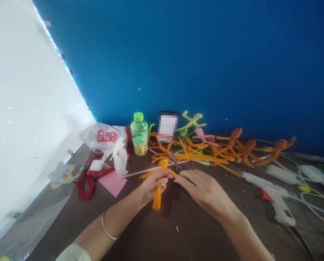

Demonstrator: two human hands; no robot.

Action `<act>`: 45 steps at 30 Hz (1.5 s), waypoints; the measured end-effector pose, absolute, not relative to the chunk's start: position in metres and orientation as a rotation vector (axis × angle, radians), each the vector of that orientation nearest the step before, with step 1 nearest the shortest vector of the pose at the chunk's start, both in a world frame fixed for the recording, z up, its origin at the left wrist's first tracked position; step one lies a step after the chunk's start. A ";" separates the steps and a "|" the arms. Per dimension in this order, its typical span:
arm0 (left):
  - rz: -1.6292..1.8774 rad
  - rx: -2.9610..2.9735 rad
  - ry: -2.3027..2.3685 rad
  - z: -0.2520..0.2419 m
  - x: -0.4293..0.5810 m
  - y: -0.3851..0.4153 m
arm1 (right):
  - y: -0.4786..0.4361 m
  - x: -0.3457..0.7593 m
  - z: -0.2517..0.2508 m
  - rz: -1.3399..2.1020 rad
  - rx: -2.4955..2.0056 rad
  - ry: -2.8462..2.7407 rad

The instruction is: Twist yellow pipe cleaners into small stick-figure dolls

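My left hand (pixel 155 183) is closed round a bundle of orange pipe cleaners (pixel 156 199), whose straight ends hang below the fingers and whose wound top shows above them. Beside it, my right hand (pixel 198 183) pinches a short orange strand (pixel 173 174) that runs out from the bundle. Just beyond the right fingertips lie scissors (pixel 175 159), on and among loose orange pipe cleaners (pixel 205 156). A pale pink strip (pixel 140 171) stretches behind the left hand.
A green-capped bottle (pixel 139 136), a plastic bag (pixel 104 136) and a pink paper (pixel 113 182) are on the left. Pipe-cleaner figures (pixel 232 139) line the blue wall. At the right lies a white glue gun (pixel 273 195) among cables on the dark table (pixel 205 239).
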State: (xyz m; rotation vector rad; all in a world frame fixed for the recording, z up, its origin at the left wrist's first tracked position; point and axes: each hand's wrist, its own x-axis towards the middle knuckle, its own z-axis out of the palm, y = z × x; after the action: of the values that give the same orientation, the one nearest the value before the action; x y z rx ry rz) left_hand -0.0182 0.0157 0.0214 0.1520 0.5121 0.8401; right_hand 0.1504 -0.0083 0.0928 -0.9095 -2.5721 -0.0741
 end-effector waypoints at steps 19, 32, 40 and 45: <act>1.204 0.711 0.737 0.021 -0.010 0.013 | 0.000 0.135 0.067 0.770 -1.245 -1.602; 1.233 0.696 0.726 0.022 -0.010 0.015 | 0.006 0.132 0.060 0.923 -1.205 -1.328; 1.256 0.594 0.675 0.018 -0.010 0.019 | 0.011 0.138 0.044 1.031 -1.026 -1.391; 1.236 0.622 0.625 0.020 -0.010 0.017 | 0.013 0.138 0.045 0.911 -1.107 -1.375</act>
State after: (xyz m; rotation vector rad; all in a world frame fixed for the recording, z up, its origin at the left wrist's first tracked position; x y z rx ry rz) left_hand -0.0099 0.0169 0.0203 0.6225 0.6248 1.2361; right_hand 0.1376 0.0128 0.0450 -1.1069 -1.3754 0.9109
